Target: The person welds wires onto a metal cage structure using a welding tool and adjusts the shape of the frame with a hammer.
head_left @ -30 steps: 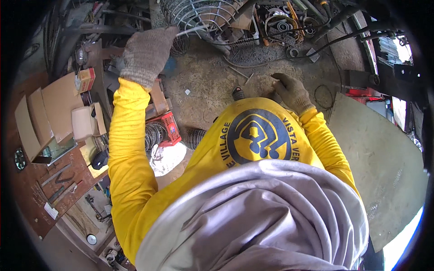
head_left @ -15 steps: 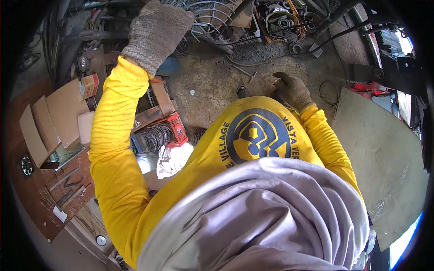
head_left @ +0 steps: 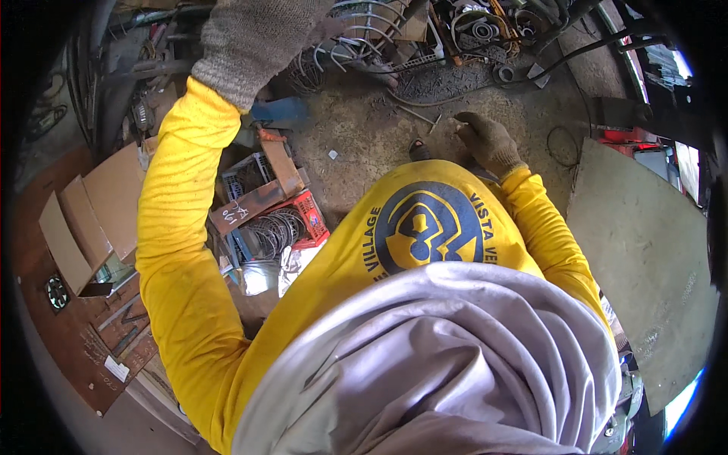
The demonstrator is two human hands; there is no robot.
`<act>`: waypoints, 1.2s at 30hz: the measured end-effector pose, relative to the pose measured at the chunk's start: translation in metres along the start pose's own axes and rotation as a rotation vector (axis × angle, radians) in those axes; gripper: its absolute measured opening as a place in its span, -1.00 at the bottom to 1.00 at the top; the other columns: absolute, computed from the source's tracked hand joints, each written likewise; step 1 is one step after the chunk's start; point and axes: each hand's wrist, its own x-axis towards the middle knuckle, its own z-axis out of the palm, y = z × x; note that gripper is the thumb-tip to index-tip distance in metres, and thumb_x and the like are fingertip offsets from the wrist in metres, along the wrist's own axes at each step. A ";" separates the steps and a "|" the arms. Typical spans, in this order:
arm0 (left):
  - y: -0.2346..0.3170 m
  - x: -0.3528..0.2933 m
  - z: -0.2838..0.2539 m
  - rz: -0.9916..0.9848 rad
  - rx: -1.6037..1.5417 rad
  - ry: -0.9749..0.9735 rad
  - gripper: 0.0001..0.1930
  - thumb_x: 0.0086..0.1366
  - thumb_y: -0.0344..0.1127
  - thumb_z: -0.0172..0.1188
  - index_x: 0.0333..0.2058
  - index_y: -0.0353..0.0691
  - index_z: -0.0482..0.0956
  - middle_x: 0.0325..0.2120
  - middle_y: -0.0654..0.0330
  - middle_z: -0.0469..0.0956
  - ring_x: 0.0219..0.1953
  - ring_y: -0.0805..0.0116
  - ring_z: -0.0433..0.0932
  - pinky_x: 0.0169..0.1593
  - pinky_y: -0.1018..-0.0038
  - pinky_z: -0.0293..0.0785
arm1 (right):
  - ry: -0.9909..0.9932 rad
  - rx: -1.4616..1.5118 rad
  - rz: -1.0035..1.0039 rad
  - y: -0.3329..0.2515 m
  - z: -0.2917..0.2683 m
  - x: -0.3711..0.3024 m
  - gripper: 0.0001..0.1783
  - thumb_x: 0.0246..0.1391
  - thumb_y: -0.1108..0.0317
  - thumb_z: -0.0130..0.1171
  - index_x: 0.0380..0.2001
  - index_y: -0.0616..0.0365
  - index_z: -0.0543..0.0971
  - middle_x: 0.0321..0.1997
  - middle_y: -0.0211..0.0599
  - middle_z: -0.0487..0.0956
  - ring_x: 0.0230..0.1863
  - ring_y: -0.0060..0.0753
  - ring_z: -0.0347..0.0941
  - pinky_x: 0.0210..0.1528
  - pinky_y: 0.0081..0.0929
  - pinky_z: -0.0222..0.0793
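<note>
My left hand (head_left: 262,49), in a grey-brown knitted glove, is raised at the upper left, partly cut off by the top edge. Its fingers look curled into a fist, and what they may hold is hidden. Beside its fingertips is a bent metal wire rack (head_left: 368,30). Lower at the right, my right hand (head_left: 491,144) hangs in front of my body in a matching glove. Its fingers are loosely bent and apart, with nothing visible between them. Beyond it, a thin metal T-shaped rod (head_left: 415,115) lies on the concrete floor.
To the left are a red crate (head_left: 309,216) with coiled wire (head_left: 271,233), an open cardboard box (head_left: 110,197) and a brown board (head_left: 57,334). A large grey-green sheet (head_left: 644,265) stands at the right. Metal parts (head_left: 481,30) and a hose (head_left: 455,102) lie ahead.
My left hand has moved up, nearer and partly past the top edge. My right hand has barely moved. The view has shifted slightly, showing more of the crates at left.
</note>
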 end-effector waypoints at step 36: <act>0.040 0.055 0.027 -0.137 -0.244 0.468 -0.73 0.21 -0.24 0.29 -0.11 -0.11 0.65 -0.70 0.20 0.49 -0.64 0.18 0.55 -0.56 0.31 0.46 | 0.293 0.686 -0.257 -0.053 0.056 0.108 -0.54 0.47 0.02 -0.13 0.17 0.12 0.45 -0.10 -0.24 0.61 -0.14 -0.33 0.60 -0.02 -0.44 0.54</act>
